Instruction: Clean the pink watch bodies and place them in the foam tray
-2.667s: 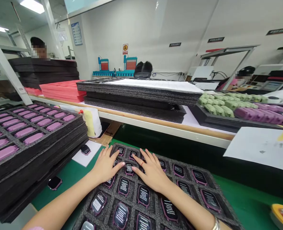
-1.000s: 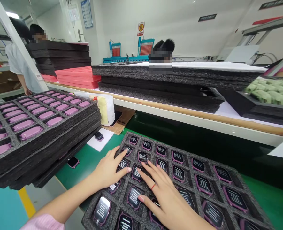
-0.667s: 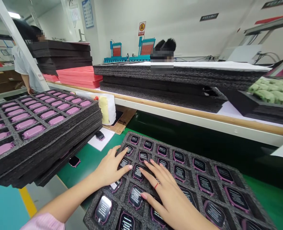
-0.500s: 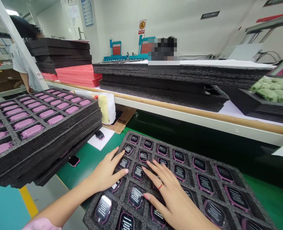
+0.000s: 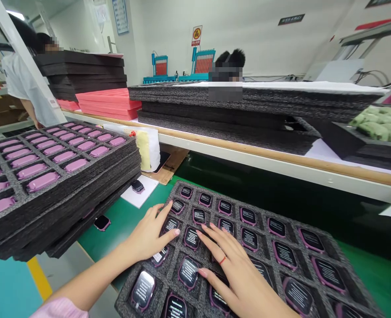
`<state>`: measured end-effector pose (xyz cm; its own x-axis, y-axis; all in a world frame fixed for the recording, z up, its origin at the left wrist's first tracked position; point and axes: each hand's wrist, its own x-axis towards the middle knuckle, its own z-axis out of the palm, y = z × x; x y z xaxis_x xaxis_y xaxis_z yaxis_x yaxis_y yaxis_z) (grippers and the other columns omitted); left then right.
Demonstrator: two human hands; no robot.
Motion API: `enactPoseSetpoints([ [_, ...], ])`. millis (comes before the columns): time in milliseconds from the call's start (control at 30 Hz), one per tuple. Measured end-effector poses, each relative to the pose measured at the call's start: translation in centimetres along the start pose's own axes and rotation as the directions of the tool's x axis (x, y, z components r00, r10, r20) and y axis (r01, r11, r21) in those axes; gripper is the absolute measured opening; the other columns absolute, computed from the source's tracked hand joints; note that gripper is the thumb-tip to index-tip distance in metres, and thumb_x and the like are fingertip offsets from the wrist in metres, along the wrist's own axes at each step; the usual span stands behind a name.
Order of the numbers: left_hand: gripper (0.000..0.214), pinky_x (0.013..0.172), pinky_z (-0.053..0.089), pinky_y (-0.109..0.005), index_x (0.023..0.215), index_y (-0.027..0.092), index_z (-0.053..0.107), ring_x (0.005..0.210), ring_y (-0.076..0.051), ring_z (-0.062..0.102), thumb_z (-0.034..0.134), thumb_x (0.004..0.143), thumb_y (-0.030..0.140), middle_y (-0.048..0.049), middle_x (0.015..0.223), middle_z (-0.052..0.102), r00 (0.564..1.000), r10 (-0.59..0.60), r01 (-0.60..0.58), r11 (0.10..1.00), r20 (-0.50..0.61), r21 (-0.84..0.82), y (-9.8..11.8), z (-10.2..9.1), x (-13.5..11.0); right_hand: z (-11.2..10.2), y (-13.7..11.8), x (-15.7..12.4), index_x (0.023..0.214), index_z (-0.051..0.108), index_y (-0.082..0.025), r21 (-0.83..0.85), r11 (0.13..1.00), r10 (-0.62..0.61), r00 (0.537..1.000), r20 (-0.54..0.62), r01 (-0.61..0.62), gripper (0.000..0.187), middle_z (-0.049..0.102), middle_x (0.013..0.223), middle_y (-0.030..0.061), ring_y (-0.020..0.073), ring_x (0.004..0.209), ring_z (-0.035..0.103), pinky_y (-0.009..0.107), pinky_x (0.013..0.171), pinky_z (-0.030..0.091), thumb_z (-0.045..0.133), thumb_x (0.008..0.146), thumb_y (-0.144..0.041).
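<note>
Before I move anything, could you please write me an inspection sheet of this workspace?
Surface: green bench top, with a dark foam tray on it and stacked foam trays at left.
Job's things: purple-framed smartwatches in the dark foam tray's pockets, most visible screens showing text.
Clutter: one loose smartwatch on the green bench top, another on a white pad.
Grip: left hand and right hand spread open over the dark foam tray, neither grasping anything; exact fingertip contact hard to tell.
Cables: some near the back wall, right.
Surroundings: raised shelf bearing black foam stacks and red foam stacks; a person in a light top, far left.
</note>
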<state>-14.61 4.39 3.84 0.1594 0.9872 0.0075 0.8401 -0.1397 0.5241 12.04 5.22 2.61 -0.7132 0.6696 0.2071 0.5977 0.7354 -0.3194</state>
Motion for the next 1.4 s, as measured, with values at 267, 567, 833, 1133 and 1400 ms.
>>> enactPoseSetpoints([
  [267,0.062,0.120,0.031,-0.057,0.152,0.035,0.039,0.151,-0.032,0.031,0.049,0.096,0.059,-0.0108,0.165,0.028,0.991,-0.082,0.087,0.995,0.102,-0.047,0.0,-0.4,-4.4,0.6,0.0,-0.3,0.155,0.039,-0.029,-0.004,1.000,-0.017,0.999,0.043,0.017,0.056,0.036,0.162,0.0100,0.0365,0.150,0.031,0.067,0.114,0.036,0.047,0.102,-0.046],
  [567,0.058,0.120,0.030,-0.058,0.150,0.034,0.045,0.151,-0.034,0.029,0.047,0.097,0.058,-0.0122,0.165,0.026,0.994,-0.062,0.062,0.998,0.090,0.007,0.1,-0.2,-4.8,-0.3,0.0,-0.1,0.157,0.034,-0.027,-0.004,1.000,0.019,0.998,0.062,-0.018,0.062,0.031,0.164,0.0093,0.0387,0.151,0.027,0.070,0.114,0.033,0.047,0.101,-0.049],
  [833,0.069,0.119,0.032,-0.061,0.157,0.035,0.030,0.152,-0.037,0.027,0.045,0.096,0.064,-0.0127,0.167,0.022,0.984,-0.108,0.103,0.994,0.143,0.040,0.7,-0.8,-4.8,-0.8,2.9,-3.2,0.158,0.030,-0.031,-0.067,0.995,0.069,0.997,-0.028,-0.070,0.063,0.035,0.163,0.0069,0.0367,0.149,0.033,0.065,0.115,0.038,0.049,0.100,-0.047],
  [1133,0.075,0.119,0.022,-0.068,0.156,0.031,0.033,0.154,-0.042,0.008,0.046,0.093,0.069,-0.0158,0.169,0.005,0.990,0.042,-0.064,0.984,0.133,0.167,2.9,-0.1,-4.1,-1.1,6.5,-7.2,0.157,0.032,-0.033,-0.103,0.987,0.107,0.983,-0.152,-0.123,0.060,0.043,0.159,0.0052,0.0380,0.145,0.040,0.065,0.110,0.045,0.048,0.100,-0.045],
  [1400,0.072,0.120,0.016,-0.070,0.153,0.036,0.038,0.154,-0.041,0.001,0.045,0.091,0.072,-0.0131,0.169,0.005,0.949,0.158,-0.211,0.961,0.272,0.176,5.4,0.4,-3.1,-1.6,5.4,-7.6,0.158,0.028,-0.036,-0.098,0.992,0.062,0.986,-0.157,-0.078,0.061,0.040,0.161,0.0054,0.0380,0.145,0.040,0.068,0.107,0.047,0.047,0.101,-0.044],
])
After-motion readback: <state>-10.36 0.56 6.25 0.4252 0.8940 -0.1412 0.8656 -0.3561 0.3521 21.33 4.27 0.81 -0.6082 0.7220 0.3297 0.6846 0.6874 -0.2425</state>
